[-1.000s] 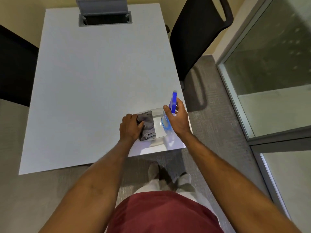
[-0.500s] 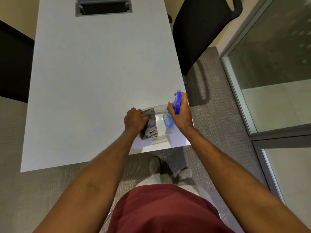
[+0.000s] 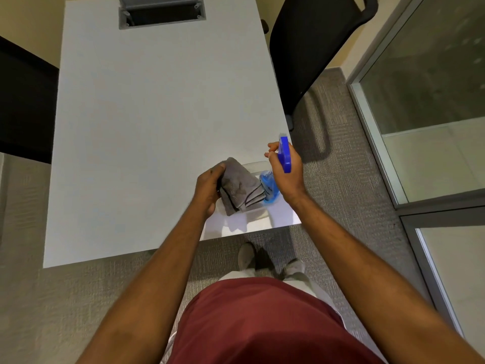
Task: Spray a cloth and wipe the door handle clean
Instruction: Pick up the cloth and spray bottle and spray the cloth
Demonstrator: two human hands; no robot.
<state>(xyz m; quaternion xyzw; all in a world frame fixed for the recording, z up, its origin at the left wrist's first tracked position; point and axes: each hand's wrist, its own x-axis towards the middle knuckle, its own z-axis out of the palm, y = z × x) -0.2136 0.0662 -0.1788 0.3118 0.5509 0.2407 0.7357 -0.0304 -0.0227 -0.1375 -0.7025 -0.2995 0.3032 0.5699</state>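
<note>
Folded cloth gripped in left hand, spray bottle clasped in right hand alongside.

No lettering shows anywhere here. The spray bottle is too blurred to read any label.

Desk: white rectangular top, matte, evenly lit. Cable hatch: grey metal frame with raised flap, set into the far end of the desk. Chair: black, high-backed, just beside the desk's right edge, casting a shadow on the floor. Carpet: grey-beige, ribbed weave. Wall: pale yellow, at far end. Dark panel: black, left of the desk. Glass partition: frosted panes in a grey metal frame, at right.
</note>
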